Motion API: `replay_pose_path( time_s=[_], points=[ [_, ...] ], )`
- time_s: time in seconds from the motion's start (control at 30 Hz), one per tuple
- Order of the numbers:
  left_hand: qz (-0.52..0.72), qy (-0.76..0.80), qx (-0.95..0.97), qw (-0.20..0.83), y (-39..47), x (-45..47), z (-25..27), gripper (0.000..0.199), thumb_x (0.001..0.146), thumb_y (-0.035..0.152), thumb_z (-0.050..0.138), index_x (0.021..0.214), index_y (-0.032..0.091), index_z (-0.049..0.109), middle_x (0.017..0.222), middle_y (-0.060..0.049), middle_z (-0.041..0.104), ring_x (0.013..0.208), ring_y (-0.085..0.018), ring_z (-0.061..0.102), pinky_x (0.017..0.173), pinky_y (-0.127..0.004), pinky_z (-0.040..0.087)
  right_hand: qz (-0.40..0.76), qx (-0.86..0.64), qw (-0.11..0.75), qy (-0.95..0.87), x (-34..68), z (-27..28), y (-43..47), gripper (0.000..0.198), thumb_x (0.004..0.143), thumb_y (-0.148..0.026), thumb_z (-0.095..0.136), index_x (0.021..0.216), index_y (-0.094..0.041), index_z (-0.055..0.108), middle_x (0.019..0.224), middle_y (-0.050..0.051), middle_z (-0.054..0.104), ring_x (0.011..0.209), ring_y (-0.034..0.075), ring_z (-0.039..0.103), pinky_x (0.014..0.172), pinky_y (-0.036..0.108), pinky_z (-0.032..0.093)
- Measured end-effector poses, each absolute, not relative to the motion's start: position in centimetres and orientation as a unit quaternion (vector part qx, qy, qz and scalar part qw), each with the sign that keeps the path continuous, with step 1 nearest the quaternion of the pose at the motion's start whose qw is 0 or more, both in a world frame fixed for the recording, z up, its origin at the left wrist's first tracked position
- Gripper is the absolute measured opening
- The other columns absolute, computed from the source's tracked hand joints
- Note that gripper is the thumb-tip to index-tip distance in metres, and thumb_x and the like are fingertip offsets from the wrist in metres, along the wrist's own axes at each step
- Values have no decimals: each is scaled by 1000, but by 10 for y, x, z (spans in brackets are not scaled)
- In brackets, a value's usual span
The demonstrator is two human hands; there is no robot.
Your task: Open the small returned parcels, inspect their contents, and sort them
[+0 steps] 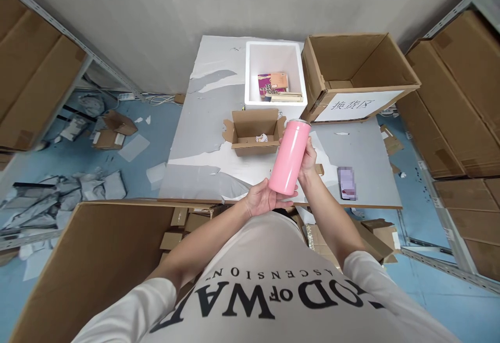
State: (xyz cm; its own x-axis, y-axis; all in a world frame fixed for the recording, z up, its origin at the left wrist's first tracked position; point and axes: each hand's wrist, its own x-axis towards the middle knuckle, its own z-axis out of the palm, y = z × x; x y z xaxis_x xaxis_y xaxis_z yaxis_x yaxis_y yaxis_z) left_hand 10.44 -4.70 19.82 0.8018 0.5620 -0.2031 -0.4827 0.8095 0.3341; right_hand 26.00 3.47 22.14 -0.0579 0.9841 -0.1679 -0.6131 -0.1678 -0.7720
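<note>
pink bottle (290, 158) partly hides left hand (261, 198) and right hand (308, 160).

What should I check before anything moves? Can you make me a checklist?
1. Pink container supported: ok. The right grip is round its side, the left grip at its base.
2. Pink container upright: not ok. It looks tilted.
3. Pink container's top shut tight: cannot tell. It shows almost edge-on.
4. Small cardboard box open: ok. Its flaps are spread.
5. Small cardboard box free of scraps: not ok. A crumpled scrap lies inside.
6. Phone away from the pink container: ok. It lies apart, on the table.
</note>
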Motion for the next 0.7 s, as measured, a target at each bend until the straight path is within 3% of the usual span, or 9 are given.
replay_pose_path(
  time_s=[0.13, 0.23, 0.33, 0.43, 0.53, 0.7],
  points=[
    [338, 204, 140, 908, -49, 106, 201, 66, 66, 47, 77, 121, 18, 56, 112, -12, 66, 104, -28, 63, 92, -44, 48, 682, -354, 577, -275, 258, 217, 36, 62, 70, -75, 54, 102, -23, 63, 103, 7, 71, 98, 27, 66, 78, 41, 56],
    [394, 264, 166, 865, -48, 105, 199, 62, 59, 37, 84, 113, 21, 57, 105, -6, 67, 93, -21, 65, 87, -40, 51, 648, -395, 585, -286, 268, 219, 35, 47, 73, -64, 62, 100, -25, 62, 100, 4, 70, 90, 23, 67, 72, 36, 56],
    [436, 332, 202, 812, -47, 105, 194, 60, 55, 28, 87, 106, 22, 56, 95, -2, 67, 84, -17, 64, 82, -35, 51, 603, -433, 596, -307, 281, 229, 30, 45, 75, -62, 63, 109, -32, 58, 101, 0, 69, 83, 18, 66, 66, 32, 55],
    [476, 390, 257, 745, -47, 109, 188, 61, 50, 23, 88, 103, 22, 57, 96, -2, 66, 87, -16, 61, 83, -31, 49, 582, -453, 575, -354, 290, 239, 25, 50, 72, -59, 68, 116, -37, 55, 105, -1, 67, 83, 17, 65, 67, 30, 55],
    [501, 417, 311, 691, -48, 114, 186, 61, 47, 19, 88, 100, 21, 59, 101, -3, 66, 95, -16, 58, 87, -29, 46, 563, -478, 554, -383, 291, 241, 26, 49, 68, -50, 76, 111, -35, 58, 95, -2, 68, 78, 15, 62, 63, 27, 54],
    [497, 433, 312, 684, -49, 117, 190, 64, 44, 17, 89, 100, 21, 58, 98, -3, 64, 92, -17, 57, 83, -29, 46, 564, -481, 556, -376, 288, 236, 31, 45, 67, -46, 78, 105, -33, 60, 84, -3, 67, 70, 13, 60, 60, 27, 53]
  ],
)
